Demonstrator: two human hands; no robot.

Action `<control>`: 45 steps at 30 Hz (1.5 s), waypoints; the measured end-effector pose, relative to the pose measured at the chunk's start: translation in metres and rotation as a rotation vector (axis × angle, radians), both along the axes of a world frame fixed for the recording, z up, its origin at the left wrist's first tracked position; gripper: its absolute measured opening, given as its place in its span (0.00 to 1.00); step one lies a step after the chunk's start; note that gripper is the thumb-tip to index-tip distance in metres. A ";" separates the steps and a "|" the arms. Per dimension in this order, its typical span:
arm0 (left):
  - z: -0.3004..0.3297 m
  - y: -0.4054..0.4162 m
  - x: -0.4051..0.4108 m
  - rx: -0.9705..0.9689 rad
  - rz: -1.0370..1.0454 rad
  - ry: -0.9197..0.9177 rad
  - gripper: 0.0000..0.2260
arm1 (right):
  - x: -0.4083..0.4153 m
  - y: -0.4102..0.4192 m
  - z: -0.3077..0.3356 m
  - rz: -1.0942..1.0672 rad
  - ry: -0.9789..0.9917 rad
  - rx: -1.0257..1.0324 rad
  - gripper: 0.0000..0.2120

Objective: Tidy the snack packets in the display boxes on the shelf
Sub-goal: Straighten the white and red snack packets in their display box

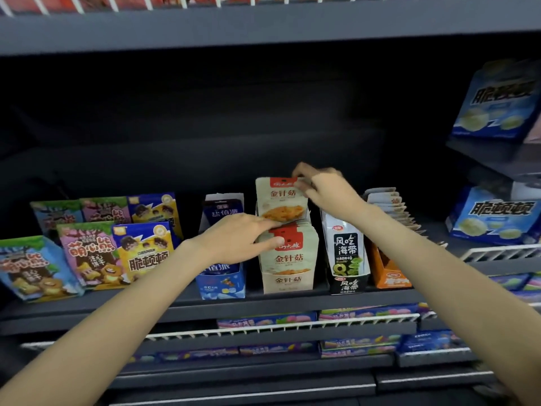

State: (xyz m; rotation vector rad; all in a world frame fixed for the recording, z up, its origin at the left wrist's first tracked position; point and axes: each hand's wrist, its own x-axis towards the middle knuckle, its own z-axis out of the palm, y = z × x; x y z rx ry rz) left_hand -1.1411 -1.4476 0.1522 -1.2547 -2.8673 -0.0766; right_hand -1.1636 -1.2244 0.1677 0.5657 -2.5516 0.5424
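Viewing the dark shelf [292, 300] from above, I note the right hand [325, 189] pinching the top right corner of a beige packet [281, 200] raised upright above the beige display box [288, 276] at centre. The left hand [240, 238] has fingers extended, fingertips on the raised packet's lower edge, thumb lying across the packets standing in the box. A blue display box [221, 281] stands just left, a black-and-white box [348, 273] just right.

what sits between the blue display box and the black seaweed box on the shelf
In the head view, the beige display box of mushroom packets stands between the blue display box and the black seaweed box.
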 end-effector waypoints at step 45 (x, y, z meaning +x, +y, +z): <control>-0.003 0.005 -0.037 0.458 0.230 -0.268 0.31 | -0.004 0.027 0.003 0.060 -0.258 -0.243 0.01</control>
